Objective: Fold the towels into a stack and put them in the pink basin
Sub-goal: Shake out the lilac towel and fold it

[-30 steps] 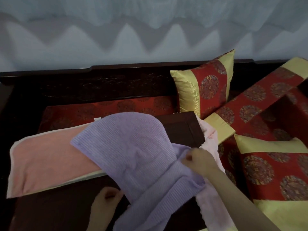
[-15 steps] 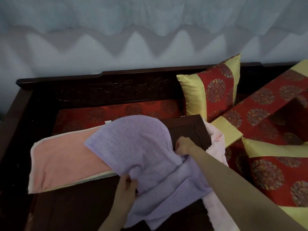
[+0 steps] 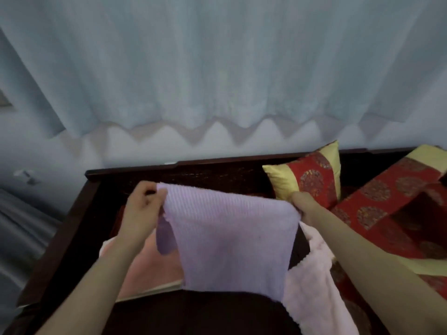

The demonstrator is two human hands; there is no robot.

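A lilac ribbed towel [image 3: 229, 240] hangs in the air, stretched between my two hands. My left hand [image 3: 142, 209] pinches its upper left corner and my right hand [image 3: 304, 206] grips its upper right corner. Behind it a salmon-pink towel [image 3: 150, 269] with a cream border lies flat on the dark wooden table [image 3: 193, 313]. A pale pink fluffy towel [image 3: 312, 286] drapes over the table's right edge. No pink basin is in view.
Red and gold cushions [image 3: 312, 180] lean at the right on a dark wooden bench [image 3: 79, 213]. A long red and gold cushion [image 3: 387, 197] lies further right. Pale blue curtains [image 3: 217, 68] hang behind.
Both hands have lifted the lilac towel off the table by its top corners and spread it. The camera has tilted up toward the curtains.
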